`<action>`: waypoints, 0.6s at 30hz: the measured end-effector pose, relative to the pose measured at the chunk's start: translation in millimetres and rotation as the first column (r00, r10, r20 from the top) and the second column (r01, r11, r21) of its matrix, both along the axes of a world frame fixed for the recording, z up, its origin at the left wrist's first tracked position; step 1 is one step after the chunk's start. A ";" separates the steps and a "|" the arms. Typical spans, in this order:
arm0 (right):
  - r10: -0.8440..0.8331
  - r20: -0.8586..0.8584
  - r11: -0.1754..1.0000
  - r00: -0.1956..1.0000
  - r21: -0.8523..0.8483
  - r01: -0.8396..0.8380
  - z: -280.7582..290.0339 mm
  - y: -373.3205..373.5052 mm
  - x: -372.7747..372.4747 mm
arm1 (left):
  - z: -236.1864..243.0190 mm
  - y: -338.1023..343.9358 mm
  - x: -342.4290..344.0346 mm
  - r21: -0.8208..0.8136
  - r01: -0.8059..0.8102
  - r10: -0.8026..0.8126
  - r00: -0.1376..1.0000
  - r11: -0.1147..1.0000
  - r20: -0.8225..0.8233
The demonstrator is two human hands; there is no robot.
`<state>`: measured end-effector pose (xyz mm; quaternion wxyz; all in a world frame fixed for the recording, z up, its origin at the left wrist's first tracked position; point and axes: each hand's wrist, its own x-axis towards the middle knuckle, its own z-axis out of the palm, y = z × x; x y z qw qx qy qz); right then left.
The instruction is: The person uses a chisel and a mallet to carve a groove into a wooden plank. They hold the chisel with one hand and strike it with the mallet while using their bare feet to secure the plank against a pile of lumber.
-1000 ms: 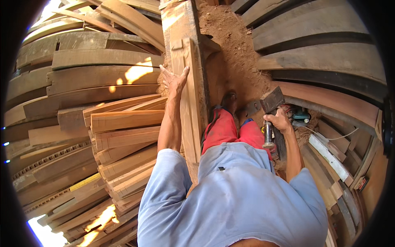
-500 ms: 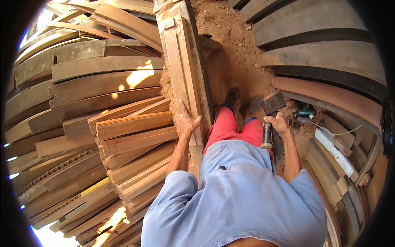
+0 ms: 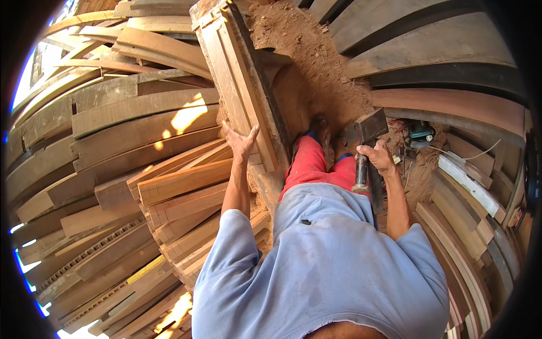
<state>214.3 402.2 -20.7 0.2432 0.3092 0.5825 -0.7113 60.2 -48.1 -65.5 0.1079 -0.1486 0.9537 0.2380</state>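
Note:
My left hand (image 3: 241,142) is at the left edge of a pale, grooved strip of wood (image 3: 240,85), its thumb and fingers spread; whether the fingertips touch the wood is unclear. That strip lies lengthwise on a thick, dusty beam (image 3: 275,183) left of my legs. Closed in my right hand (image 3: 379,157) is a hammer with a dark, blocky head (image 3: 371,126), head pointing away from me. A dark cylinder with a pale metal end (image 3: 361,176) hangs below the same hand; I cannot tell whether it is the hammer's handle or a second tool.
Stacked planks (image 3: 141,113) fill the left side, with shorter cut pieces (image 3: 186,181) close by the beam. Sawdust (image 3: 316,51) covers the ground ahead. Large boards (image 3: 429,45) lean at the right, above a teal power tool (image 3: 420,134) with a cord and a white-faced board (image 3: 468,183).
My left hand has shifted left across the strip to its edge, thumb raised off the wood. The hammer stays in my right hand. The whole view has tilted slightly.

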 end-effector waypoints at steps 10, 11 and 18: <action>-0.028 0.092 1.000 0.995 0.010 0.027 20.7 -1.6 13.6 | -9.6 -83.4 14.2 0.341 -0.085 0.004 0.972 0.936 0.233; -0.053 0.078 0.999 0.996 0.005 0.052 21.3 -4.5 15.3 | -6.2 -90.2 15.2 0.373 -0.086 -0.001 0.974 0.924 0.228; -0.093 -0.025 0.995 0.995 0.025 0.093 18.7 -23.0 31.6 | 71.4 -46.3 45.0 0.019 0.096 -0.097 0.987 0.995 0.125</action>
